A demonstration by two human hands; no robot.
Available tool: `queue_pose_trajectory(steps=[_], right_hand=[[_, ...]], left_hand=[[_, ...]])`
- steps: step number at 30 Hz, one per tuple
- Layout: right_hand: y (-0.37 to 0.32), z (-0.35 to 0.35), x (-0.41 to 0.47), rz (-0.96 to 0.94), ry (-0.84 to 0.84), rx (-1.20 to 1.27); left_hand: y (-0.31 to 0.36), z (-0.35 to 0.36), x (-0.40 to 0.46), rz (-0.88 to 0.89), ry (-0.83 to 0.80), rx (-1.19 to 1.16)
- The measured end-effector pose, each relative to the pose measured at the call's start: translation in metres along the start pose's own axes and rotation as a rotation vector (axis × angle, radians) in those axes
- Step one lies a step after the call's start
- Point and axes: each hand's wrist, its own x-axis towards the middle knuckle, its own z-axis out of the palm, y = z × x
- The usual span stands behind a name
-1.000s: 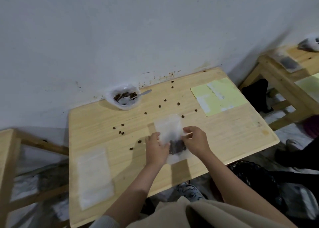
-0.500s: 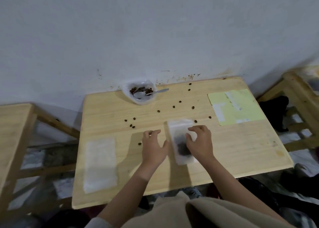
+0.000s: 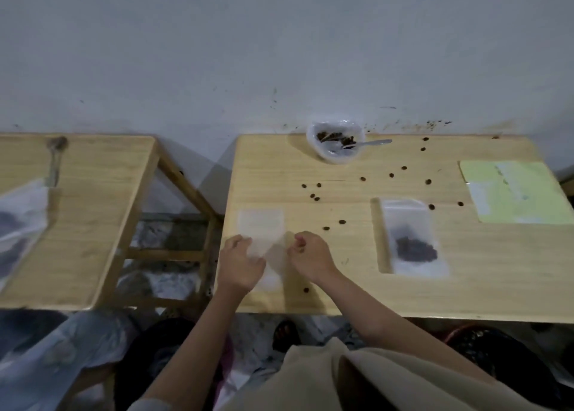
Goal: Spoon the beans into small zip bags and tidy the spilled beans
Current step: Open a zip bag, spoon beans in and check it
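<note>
Hands at the near edge of the pale wooden table (image 3: 466, 286), both on the empty translucent zip bags (image 3: 261, 224) lying flat at its 8 o'clock corner. My left hand (image 3: 240, 266) rests on the pile's left side, fingers curled and pinching a bag edge; my right hand (image 3: 310, 256) pinches at the right side, fingers bunched. I judge that I hold the two sides this way to peel one bag free or part its mouth; whether a single bag is in the grip I cannot tell.

Filled clear zip bag with a dark clump of beans (image 3: 411, 239) lies flat at 4 o'clock from the table centre, well apart from my hands, set aside so that it stays clear of the work.

White plastic bowl of brown beans (image 3: 335, 140) stands at 12 o'clock against the wall, the metal spoon (image 3: 357, 145) lying in it with its handle pointing to 3 o'clock, ready for my right hand.

Loose spilled beans (image 3: 363, 179) scatter from the bowl toward the centre, one (image 3: 306, 290) just beside my right wrist; gathering is not yet done.

Pale green paper sheet (image 3: 512, 193) lies at 2 o'clock, unused.
</note>
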Motion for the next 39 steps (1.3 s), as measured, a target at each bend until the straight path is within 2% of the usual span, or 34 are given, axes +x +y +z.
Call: queue_pose_trajectory(steps=[3,7,14,20,23,26,31,34,39], right_hand=[[-0.008,0.014,0.001,0.014,0.004,-0.038],[-0.013,0.024,0.003,0.069,0.053,0.005],[-0.012,0.032,0.001,0.064,0.158,0.275],[-0.013,0.014,-0.006,-0.005,0.164,0.421],[-0.009,-0.006,-0.012,-0.048,0.120,0.512],[-0.009,-0.030,-0.023,-0.088,0.087,0.592],[-0.018,-0.080,-0.042,-0.159,0.115,0.727],[-0.023,-0.113,-0.045,-0.212,0.179,0.705],[-0.026,-0.151,-0.049,-0.274,0.167,0.456]], left_hand=[[-0.009,-0.002,-0.004,0.076,-0.087,0.060],[-0.009,-0.001,-0.008,0.082,-0.090,0.060],[-0.012,-0.003,-0.009,0.065,-0.103,-0.015],[-0.015,-0.016,-0.010,0.064,0.017,-0.246],[-0.004,-0.026,-0.014,0.069,0.072,-0.514],[0.016,-0.038,-0.015,0.112,0.103,-0.684],[0.051,-0.053,-0.009,0.265,0.079,-0.714],[0.073,-0.060,-0.005,0.378,0.066,-0.675],[0.111,-0.062,-0.001,0.511,0.097,-0.590]])
